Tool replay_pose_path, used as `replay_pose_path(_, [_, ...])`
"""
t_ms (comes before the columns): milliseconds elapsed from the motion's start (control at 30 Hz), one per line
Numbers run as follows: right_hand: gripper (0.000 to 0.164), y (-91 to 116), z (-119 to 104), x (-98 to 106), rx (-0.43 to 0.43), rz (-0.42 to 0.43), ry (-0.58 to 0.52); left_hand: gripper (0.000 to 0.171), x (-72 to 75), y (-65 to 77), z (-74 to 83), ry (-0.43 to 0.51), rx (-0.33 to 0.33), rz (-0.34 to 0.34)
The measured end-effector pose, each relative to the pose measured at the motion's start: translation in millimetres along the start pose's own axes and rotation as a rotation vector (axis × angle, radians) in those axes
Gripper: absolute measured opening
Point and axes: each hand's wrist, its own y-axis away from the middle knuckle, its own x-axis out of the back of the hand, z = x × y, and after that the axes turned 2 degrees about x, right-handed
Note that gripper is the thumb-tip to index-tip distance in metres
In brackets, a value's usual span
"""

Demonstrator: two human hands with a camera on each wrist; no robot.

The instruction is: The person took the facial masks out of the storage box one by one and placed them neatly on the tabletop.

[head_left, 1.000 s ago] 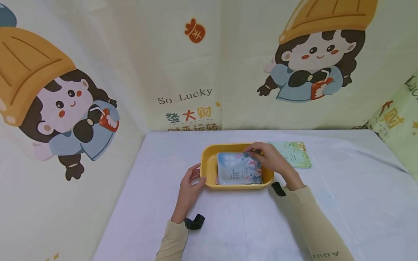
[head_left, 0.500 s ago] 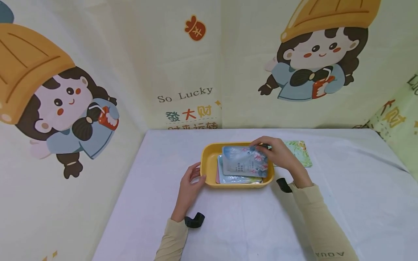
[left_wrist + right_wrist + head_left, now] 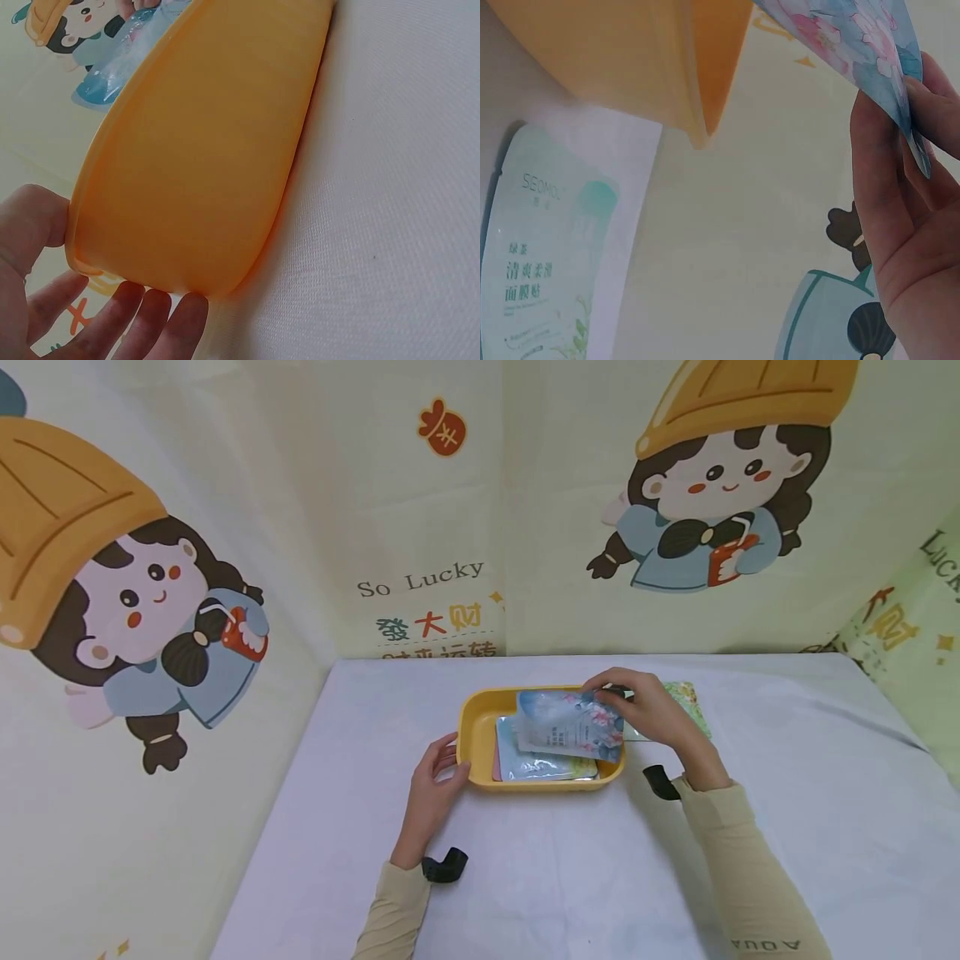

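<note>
So, looking at a cream backdrop [image 3: 555, 527] up behind everything, printed with cartoon figures in orange hats plus "So Lucky" lettering. Next size down, a white-covered table [image 3: 570, 877], then beige sleeves [image 3: 742, 860] in from the bottom, the right one with letters on the forearm. Toward the back of the table, a yellow tray [image 3: 476, 727].

Now the hands: left hand [image 3: 433, 785] gripping the tray's left end, thumb at the rim, fingers against the outer wall. Right hand [image 3: 648, 706] by the far right corner, pinching a blue floral sachet [image 3: 566, 724] by its corner between thumb and fingers. Held tilted over the tray, above a light blue sachet [image 3: 543, 764] lying inside. Just beside the tray, on the table, a pale green sachet [image 3: 547, 247], partly hidden by the right hand in the head view.

Smaller still, a black gadget [image 3: 445, 866] at each wrist. Tiniest: a pink sliver [image 3: 496, 766] under the light blue sachet; can't tell of what.
</note>
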Motion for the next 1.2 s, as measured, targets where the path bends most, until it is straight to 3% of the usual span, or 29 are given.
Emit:
replay_pose_path(367, [0.022,7,-6,17,-0.043,0.004,0.06,0.05,-0.4,2.2,1.8,-0.012,0.016,0.01])
replay_pose_path(700, [0.022,16,1,29,-0.007,0.013,0.094,0.05,0.0,3.3,0.0,-0.009,0.007,0.005])
replay_pose_path(1200, [0.022,27,5,53,-0.039,0.042,0.171,0.05,1.9,-0.3,-2.2,0.009,-0.014,0.002])
